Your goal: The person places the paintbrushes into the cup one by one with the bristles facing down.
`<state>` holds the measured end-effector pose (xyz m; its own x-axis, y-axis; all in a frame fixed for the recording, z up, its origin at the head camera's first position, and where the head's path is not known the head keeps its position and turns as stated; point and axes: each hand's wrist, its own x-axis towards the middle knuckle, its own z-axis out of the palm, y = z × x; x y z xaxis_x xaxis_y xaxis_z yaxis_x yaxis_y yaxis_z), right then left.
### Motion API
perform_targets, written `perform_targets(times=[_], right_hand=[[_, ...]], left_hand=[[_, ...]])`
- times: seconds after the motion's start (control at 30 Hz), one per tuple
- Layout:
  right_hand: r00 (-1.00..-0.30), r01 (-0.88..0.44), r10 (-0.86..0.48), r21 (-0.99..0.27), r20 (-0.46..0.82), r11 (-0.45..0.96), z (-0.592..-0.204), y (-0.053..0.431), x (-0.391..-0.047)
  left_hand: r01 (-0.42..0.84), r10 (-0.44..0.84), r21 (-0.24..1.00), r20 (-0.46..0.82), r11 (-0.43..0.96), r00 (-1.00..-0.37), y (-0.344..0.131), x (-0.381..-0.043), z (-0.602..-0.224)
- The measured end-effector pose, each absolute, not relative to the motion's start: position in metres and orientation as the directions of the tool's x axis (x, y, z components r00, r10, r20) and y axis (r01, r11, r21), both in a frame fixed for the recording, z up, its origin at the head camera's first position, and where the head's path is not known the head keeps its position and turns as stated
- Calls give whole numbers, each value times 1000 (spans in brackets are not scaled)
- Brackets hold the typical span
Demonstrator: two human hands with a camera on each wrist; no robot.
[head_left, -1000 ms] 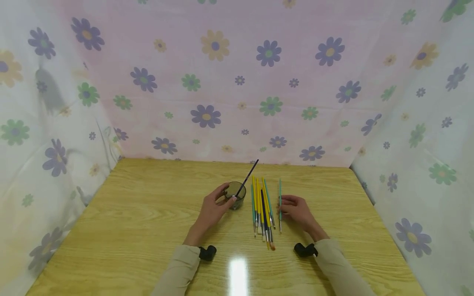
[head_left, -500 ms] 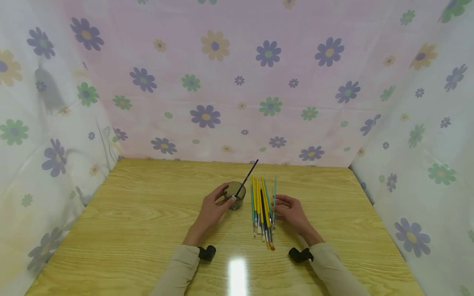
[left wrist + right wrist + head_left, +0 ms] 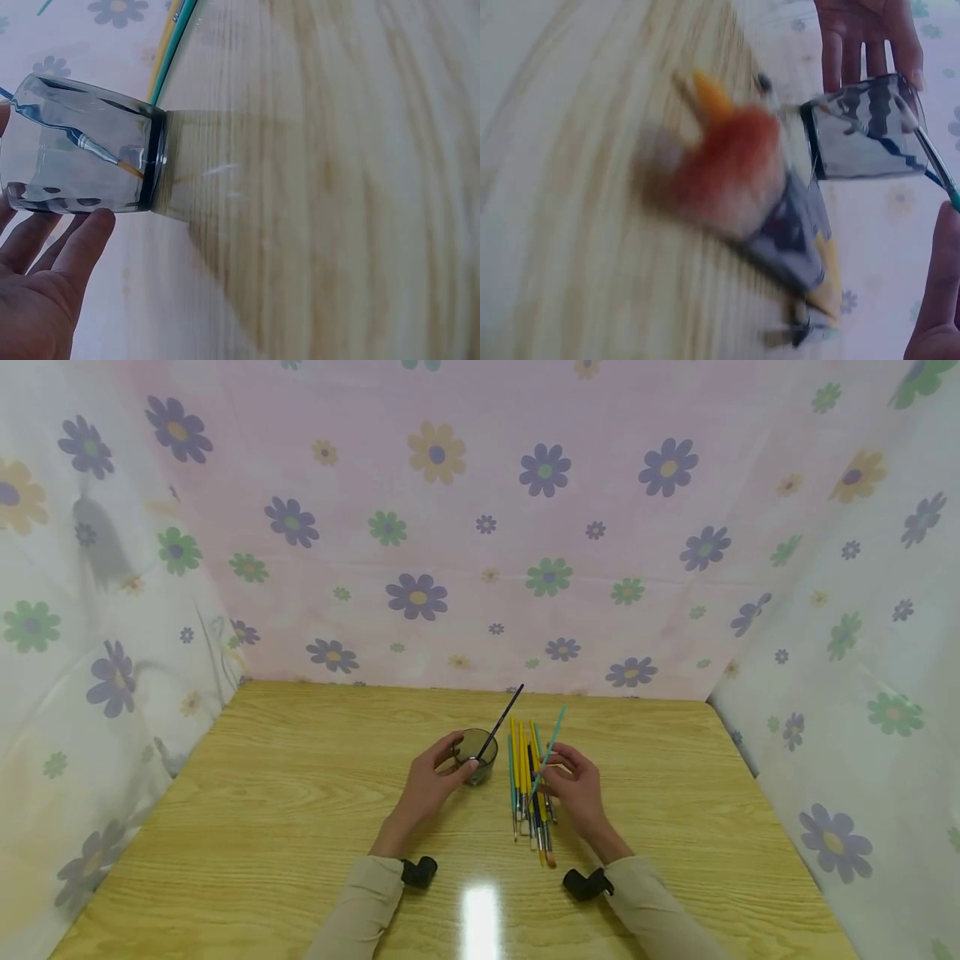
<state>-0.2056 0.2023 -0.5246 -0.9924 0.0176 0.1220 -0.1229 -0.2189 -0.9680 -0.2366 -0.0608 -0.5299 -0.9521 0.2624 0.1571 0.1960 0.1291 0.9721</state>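
Observation:
My left hand [image 3: 431,787] grips a clear greyish glass [image 3: 82,146] that stands upright on the table. Inside the glass leans a dark-handled paintbrush [image 3: 502,718], its bristles down at the base. My right hand [image 3: 576,785] pinches a teal paintbrush [image 3: 554,735], tilted, its handle end up, above a bunch of paintbrushes [image 3: 519,768] lying side by side. Yellow, teal and dark handles show in that bunch, tips toward me. In the right wrist view a reddish brush head [image 3: 731,172] looms large and blurred, and part of the right hand is cut off.
The wood-grain table [image 3: 300,810] spreads out on both sides of the hands. A flowered cloth [image 3: 480,527] hangs behind it and along both sides. Each forearm wears a black wrist mount [image 3: 420,872].
My right hand has moved left with the teal paintbrush, from the right of the bunch to above it, lifting and tilting it. The left hand and the glass have stayed put.

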Motion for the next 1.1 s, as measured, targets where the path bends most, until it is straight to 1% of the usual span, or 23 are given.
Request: perform_targets(times=[0.17, 0.43, 0.63, 0.83, 1.1], right_hand=[[-980, -197, 99, -934, 175, -298, -521, 187, -207], [-946, -307, 199, -902, 256, -303, -509, 168, -215], [-914, -396, 230, -859, 334, -324, -504, 160, -222], [-861, -503, 263, -803, 434, -320, -503, 154, -230], [-842, -534, 262, -797, 471, -282, -504, 145, -238]], left_hand=[[205, 262, 969, 165, 134, -951, -61, -236, -531], [225, 264, 965, 184, 135, -947, -62, -236, -533], [205, 263, 970, 167, 128, -950, -61, -236, -532], [203, 268, 974, 169, 103, -948, -61, -236, -531], [183, 262, 976, 147, 118, -954, -61, -235, -527]])
